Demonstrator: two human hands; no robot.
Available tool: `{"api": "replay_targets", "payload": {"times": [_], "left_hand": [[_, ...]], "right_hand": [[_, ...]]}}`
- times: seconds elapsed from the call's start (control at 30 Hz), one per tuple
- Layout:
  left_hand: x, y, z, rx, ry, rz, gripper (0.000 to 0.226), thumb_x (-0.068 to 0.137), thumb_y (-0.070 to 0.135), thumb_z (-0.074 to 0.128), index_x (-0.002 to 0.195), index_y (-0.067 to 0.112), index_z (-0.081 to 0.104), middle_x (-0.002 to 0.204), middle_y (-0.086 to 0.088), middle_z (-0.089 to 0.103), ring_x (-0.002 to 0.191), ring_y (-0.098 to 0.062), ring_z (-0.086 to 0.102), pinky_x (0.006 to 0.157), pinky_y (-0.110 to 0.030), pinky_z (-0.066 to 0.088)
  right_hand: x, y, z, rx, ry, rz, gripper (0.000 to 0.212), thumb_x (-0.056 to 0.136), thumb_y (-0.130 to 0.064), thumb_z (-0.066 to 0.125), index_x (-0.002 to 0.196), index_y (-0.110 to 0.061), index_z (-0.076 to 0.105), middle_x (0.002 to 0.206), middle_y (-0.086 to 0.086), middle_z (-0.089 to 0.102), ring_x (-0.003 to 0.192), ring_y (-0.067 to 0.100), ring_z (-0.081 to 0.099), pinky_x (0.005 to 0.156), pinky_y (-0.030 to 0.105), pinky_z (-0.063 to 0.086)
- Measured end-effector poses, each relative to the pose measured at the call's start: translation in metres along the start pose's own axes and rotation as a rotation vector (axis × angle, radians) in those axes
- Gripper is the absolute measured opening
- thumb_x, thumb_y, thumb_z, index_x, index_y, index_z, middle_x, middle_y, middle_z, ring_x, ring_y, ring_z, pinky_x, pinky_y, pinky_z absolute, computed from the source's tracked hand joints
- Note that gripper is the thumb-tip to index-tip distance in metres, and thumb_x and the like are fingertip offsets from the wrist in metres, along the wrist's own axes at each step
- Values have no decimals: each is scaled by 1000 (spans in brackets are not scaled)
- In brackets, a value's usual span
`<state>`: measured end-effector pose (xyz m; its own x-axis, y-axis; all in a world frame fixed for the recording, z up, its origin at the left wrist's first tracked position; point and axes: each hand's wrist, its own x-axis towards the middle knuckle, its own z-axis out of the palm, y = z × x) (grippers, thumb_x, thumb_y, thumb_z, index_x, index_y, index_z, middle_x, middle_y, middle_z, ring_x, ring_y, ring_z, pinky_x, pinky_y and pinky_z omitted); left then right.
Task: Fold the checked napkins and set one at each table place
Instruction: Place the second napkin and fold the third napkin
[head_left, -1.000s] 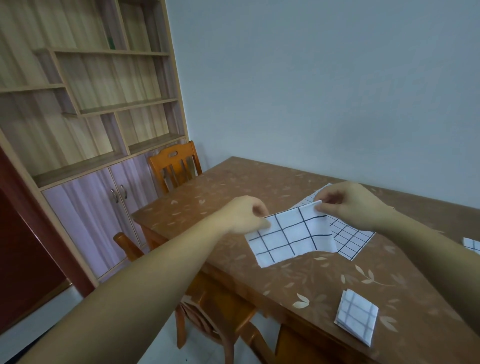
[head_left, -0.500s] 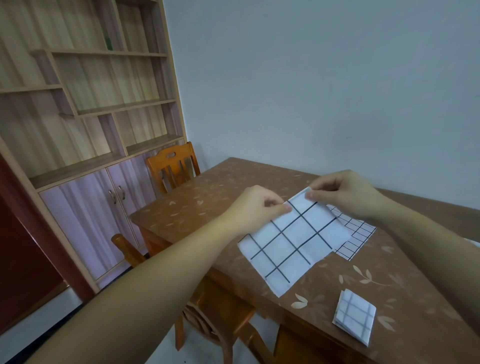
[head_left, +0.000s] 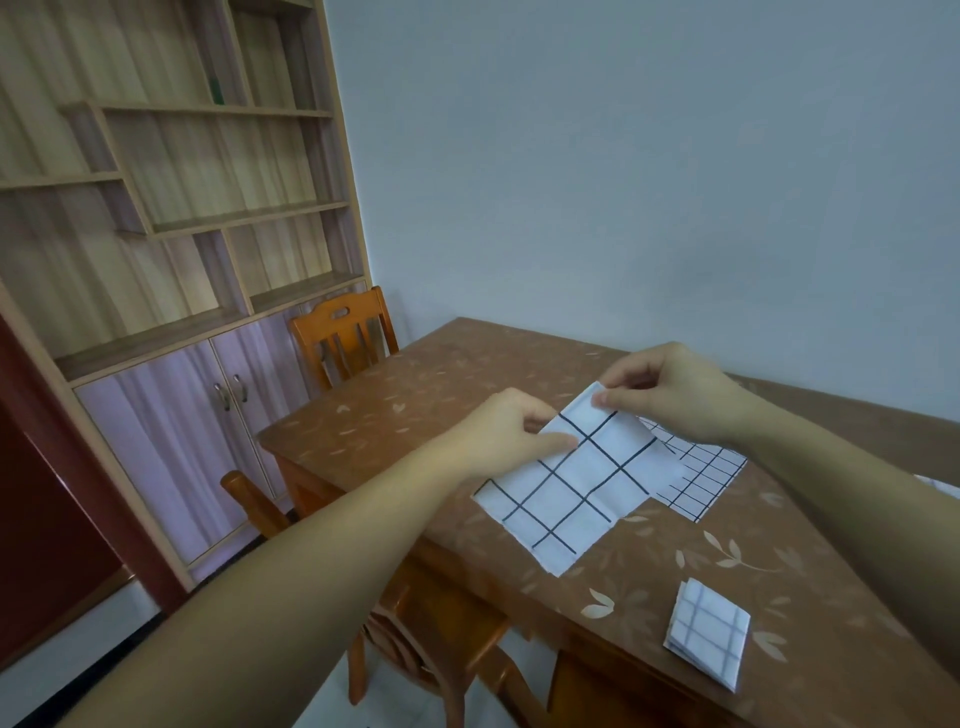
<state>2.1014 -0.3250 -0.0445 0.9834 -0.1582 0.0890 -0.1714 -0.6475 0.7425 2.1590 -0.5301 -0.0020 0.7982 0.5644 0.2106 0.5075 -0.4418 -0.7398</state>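
Nearest the counter (head_left: 810, 551) edge: folded napkin (head_left: 709, 631), grey-checked, finished and set down. Mid-counter: white napkin (head_left: 576, 483), black checks, creased, half-done, far end lifted. Left hand (head_left: 511, 434) grip pinches its side edge; right hand (head_left: 675, 387) grip pinches its top corner. Beyond, partly beneath it: third napkin (head_left: 701, 467), finer checks, flat, unfolded. Judged early; most folding and placing remains.
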Motion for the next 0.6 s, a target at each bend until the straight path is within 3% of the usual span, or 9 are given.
{"api": "replay_targets", "payload": {"times": [0.1,0.17,0.27,0.33,0.5,0.6], "left_hand": [[1,4,-1,-126,65,-25,16,92,26,67,88,15,77,78,6,76,72,-13,73,64,-31,58],[-1,0,-5,-153,73,-45,16,92,25,66,92,13,78,81,4,77,74,-14,74,64,-28,58],[-4,-6,-9,-169,52,-74,18,92,25,66,96,11,78,86,-1,78,79,-18,75,71,-31,60],[-5,-9,-8,-201,39,-88,15,92,25,67,95,14,78,87,0,78,80,-17,75,69,-27,58],[-8,-12,-9,-301,60,-139,15,92,27,66,95,17,77,90,-2,78,82,-20,75,72,-30,59],[-10,-11,-6,-319,93,-130,45,90,46,63,93,2,72,87,-10,73,76,-33,69,73,-40,55]], "right_hand": [[-4,2,-4,-73,-66,40,7,83,-25,76,85,-19,78,79,0,75,66,5,64,66,22,50],[-10,5,-8,-121,-123,75,10,83,-26,75,77,-18,77,67,2,71,59,6,57,62,24,45],[-15,7,-12,-75,-159,98,39,86,-19,72,48,-24,66,42,-13,51,40,-1,42,49,10,33],[-16,9,-12,-43,-167,98,48,87,-16,72,41,-25,63,38,-15,47,38,-1,42,44,6,31],[-14,14,-11,105,-117,140,13,82,-11,76,69,-12,75,59,-4,67,56,3,59,57,12,49],[-9,22,-9,270,33,160,3,81,-6,75,82,-5,77,84,16,74,75,16,67,78,29,60]]}}
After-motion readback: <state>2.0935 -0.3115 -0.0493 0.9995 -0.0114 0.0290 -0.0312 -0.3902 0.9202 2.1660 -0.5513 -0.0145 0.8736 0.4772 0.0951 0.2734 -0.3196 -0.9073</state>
